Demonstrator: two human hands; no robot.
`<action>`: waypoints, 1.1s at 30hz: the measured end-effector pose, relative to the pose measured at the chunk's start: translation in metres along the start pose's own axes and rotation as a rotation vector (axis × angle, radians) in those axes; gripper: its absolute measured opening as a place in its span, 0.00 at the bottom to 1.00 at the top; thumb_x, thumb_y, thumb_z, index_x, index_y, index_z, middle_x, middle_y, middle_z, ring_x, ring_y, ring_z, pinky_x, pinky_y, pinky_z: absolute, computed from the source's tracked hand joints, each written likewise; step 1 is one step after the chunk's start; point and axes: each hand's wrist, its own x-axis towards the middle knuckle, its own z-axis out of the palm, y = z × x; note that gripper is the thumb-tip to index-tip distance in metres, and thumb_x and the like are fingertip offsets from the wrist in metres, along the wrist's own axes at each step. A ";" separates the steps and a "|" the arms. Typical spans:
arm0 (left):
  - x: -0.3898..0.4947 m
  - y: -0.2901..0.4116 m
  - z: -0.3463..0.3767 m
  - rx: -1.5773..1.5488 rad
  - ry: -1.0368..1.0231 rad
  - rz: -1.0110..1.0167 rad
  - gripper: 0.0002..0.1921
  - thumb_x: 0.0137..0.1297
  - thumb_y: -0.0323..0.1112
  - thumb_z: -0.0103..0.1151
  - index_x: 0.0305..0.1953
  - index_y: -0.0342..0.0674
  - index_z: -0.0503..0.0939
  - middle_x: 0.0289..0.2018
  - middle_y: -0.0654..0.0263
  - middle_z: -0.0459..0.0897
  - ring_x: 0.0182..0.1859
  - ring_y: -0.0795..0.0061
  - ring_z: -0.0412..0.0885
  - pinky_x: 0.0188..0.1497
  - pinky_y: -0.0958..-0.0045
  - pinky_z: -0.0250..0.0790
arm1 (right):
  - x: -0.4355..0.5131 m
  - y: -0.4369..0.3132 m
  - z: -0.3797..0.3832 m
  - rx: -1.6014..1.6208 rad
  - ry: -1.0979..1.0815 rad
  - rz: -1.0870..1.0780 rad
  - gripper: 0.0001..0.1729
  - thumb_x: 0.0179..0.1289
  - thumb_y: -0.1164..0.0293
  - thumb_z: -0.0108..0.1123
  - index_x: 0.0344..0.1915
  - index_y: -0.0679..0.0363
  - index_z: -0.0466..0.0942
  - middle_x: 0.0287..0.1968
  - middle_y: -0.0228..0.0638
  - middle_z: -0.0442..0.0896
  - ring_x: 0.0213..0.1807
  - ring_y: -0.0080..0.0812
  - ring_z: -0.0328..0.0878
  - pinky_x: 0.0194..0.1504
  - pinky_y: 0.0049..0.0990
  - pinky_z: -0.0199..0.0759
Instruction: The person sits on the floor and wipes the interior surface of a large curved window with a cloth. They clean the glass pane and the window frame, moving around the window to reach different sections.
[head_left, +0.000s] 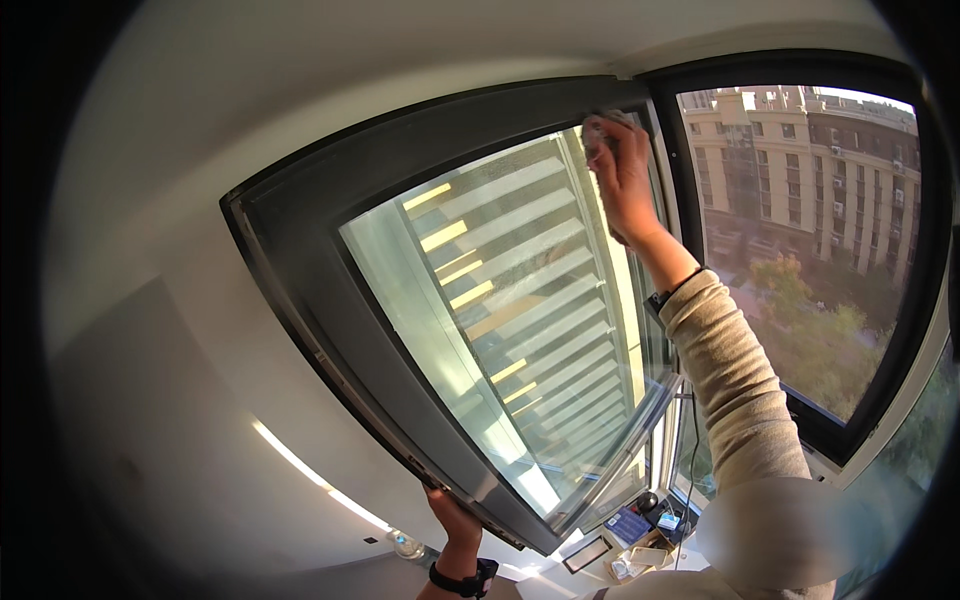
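A dark-framed window sash (300, 247) stands swung inward, filling the middle of the head view. My right hand (624, 176) presses a crumpled greyish cloth (594, 139) against the top corner of its glass pane (517, 247), beside the hinge-side frame. The fingers hide part of the cloth. Low in the view, my left hand (454, 517) grips the sash's outer edge from below; its fingers are partly hidden behind the frame. Slatted louvres (540, 259) show through the glass, which looks streaked in places.
A fixed window pane (787, 240) at the right looks onto a building and trees. Below the sash, a desk or sill holds a blue box (628, 525), a dark round object (646, 501) and a small tray (649, 556). A cable (694, 450) hangs nearby. A white wall (150, 360) stands left.
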 end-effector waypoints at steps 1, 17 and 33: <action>0.000 0.000 0.000 0.022 -0.016 0.028 0.38 0.75 0.68 0.34 0.59 0.33 0.67 0.50 0.61 0.74 0.52 0.70 0.74 0.58 0.67 0.66 | 0.002 0.023 -0.002 0.211 0.106 0.251 0.17 0.73 0.68 0.54 0.59 0.58 0.72 0.59 0.47 0.69 0.59 0.47 0.68 0.62 0.39 0.65; -0.027 0.082 0.066 0.255 0.274 0.167 0.30 0.79 0.55 0.35 0.65 0.32 0.57 0.65 0.52 0.58 0.66 0.60 0.63 0.68 0.56 0.57 | -0.018 -0.085 0.001 0.209 -0.379 -0.547 0.18 0.70 0.55 0.56 0.52 0.52 0.82 0.66 0.47 0.70 0.66 0.53 0.68 0.67 0.47 0.62; -0.050 0.088 0.087 0.686 0.249 0.384 0.38 0.73 0.44 0.53 0.72 0.28 0.48 0.65 0.46 0.49 0.66 0.55 0.56 0.66 0.54 0.59 | -0.078 -0.181 0.009 0.324 -0.514 -0.463 0.20 0.67 0.48 0.56 0.53 0.40 0.84 0.69 0.38 0.70 0.73 0.47 0.61 0.72 0.55 0.48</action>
